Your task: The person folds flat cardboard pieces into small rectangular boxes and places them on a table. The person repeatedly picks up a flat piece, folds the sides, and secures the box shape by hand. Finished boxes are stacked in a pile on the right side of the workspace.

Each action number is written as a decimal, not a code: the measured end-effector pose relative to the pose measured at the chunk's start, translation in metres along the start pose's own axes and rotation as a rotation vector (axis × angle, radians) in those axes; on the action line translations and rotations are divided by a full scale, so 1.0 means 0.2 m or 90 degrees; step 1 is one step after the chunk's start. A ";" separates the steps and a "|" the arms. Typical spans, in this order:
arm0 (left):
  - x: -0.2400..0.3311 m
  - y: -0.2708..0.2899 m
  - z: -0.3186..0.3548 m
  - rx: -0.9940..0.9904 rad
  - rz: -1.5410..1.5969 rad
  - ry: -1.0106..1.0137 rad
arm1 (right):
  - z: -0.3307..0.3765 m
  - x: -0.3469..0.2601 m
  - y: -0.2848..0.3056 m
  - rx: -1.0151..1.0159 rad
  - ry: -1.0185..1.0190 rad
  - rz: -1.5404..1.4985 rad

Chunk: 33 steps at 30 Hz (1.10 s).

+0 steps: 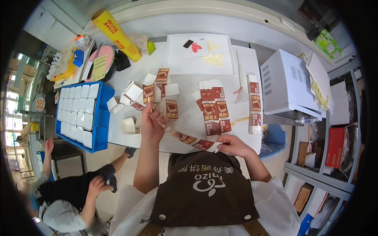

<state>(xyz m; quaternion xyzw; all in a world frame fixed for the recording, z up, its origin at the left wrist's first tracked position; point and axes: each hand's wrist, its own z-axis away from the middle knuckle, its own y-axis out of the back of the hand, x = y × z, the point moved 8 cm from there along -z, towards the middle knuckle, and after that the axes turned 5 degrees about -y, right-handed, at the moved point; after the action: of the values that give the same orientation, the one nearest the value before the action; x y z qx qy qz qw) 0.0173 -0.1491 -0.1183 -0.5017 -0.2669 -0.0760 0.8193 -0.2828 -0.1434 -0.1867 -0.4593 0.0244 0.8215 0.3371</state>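
A long, narrow brown-and-white printed paper strip [193, 141] stretches between my hands above the table's near edge. My left hand [153, 122] is closed around its left end, with the fingers curled in. At the other end, my right hand [233, 146] pinches the strip between thumb and fingers. Just beyond my left hand lie loose brown-and-white printed card pieces [171, 109], some of them folded. A fanned pile of flat printed strips [214, 108] rests in the middle of the table, and a neat stack of similar strips [255, 104] sits farther right.
A blue crate [101, 122] of white-topped packs stands at the left. Behind are a yellow roll [117, 35] and a white tray [173, 67] with small red and cream pieces. A white appliance [289, 86] is at the right. A co-worker [67, 196] is at lower left.
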 end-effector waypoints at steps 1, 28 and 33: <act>0.04 0.03 0.03 -0.051 0.029 0.025 | -0.01 -0.03 0.01 0.012 0.038 -0.027; 0.31 0.00 0.41 -0.044 -0.511 -0.026 | -0.13 -1.02 -0.71 0.077 0.454 0.353; 0.30 -0.06 0.43 -0.089 -0.579 -0.008 | -0.11 -1.02 -0.76 0.051 0.488 0.399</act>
<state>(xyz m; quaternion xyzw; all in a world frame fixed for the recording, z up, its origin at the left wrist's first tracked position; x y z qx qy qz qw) 0.0325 -0.0727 -0.0486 -0.3881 -0.4590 -0.4428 0.6653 -0.1063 -0.1421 -0.0014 -0.6855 0.3153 0.6537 0.0581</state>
